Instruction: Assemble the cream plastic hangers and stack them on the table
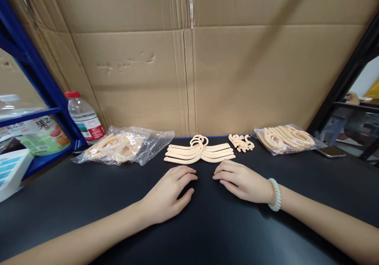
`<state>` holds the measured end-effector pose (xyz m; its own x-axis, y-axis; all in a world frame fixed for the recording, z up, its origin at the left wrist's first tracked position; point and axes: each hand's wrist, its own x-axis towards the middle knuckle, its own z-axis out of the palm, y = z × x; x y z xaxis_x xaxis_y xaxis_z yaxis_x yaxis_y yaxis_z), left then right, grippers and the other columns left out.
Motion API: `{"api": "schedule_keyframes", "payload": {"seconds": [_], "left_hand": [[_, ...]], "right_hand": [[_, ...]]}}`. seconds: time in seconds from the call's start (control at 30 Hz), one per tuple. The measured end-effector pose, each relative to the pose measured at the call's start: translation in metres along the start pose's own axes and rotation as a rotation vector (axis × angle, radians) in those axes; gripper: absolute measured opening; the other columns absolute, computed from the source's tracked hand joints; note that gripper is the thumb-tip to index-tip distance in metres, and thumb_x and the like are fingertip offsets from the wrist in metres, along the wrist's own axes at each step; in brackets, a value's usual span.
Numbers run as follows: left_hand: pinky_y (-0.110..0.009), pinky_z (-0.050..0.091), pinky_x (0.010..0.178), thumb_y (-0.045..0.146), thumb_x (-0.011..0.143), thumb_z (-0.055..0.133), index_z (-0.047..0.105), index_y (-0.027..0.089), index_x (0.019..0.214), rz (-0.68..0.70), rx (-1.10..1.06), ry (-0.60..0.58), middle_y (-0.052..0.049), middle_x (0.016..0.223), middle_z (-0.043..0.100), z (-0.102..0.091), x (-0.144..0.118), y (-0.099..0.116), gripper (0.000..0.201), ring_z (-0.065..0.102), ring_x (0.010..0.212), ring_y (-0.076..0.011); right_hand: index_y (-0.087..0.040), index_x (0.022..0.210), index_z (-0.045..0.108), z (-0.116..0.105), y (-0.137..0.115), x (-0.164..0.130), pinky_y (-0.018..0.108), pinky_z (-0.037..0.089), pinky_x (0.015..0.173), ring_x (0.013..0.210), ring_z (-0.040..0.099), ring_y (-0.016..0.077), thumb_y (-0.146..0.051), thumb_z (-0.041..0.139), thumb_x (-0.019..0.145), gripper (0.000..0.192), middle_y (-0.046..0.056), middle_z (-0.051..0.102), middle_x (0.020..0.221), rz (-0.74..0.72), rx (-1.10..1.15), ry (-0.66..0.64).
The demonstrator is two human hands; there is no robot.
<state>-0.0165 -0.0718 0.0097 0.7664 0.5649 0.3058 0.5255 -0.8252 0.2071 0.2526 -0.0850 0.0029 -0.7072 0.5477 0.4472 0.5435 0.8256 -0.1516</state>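
Observation:
My left hand (pixel 174 192) rests on the black tabletop (pixel 204 233), palm down, with its fingers loosely apart and nothing in them. Opposite it lies my right hand (pixel 241 181), also empty, its fingers bent a little and spread; a pale coiled band (pixel 275 195) circles that wrist. Just beyond both hands, touching neither, is a row of cream plastic hangers (pixel 185 154), overlapping, with their curved arms out to each side and rounded hooks at the back. To their right sits a small heap of cream hook-like pieces (pixel 241 142).
A clear bag of cream parts (pixel 118 144) lies at the left, another bag (pixel 286 139) at the right beside a phone (pixel 331 152). A red-capped bottle (pixel 84 117) stands back left. Cardboard (pixel 142 79) walls the rear; shelf frames (pixel 349 71) flank both sides.

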Motion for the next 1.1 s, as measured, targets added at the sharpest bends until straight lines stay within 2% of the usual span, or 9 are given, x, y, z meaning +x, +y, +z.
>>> {"api": "schedule_keyframes", "payload": {"seconds": [1.1], "left_hand": [[-0.041, 0.042, 0.105, 0.023, 0.091, 0.047, 0.056, 0.020, 0.120, 0.001, 0.009, -0.007, -0.009, 0.127, 0.056, 0.0015, -0.0018, -0.0008, 0.030, 0.051, 0.120, -0.0228]], "right_hand": [[-0.016, 0.106, 0.064, -0.0014, -0.0008, 0.0002, 0.038, 0.051, 0.083, 0.092, 0.057, 0.0206, -0.013, 0.043, 0.093, 0.025, 0.010, 0.064, 0.100, -0.007, -0.024, -0.004]]}}
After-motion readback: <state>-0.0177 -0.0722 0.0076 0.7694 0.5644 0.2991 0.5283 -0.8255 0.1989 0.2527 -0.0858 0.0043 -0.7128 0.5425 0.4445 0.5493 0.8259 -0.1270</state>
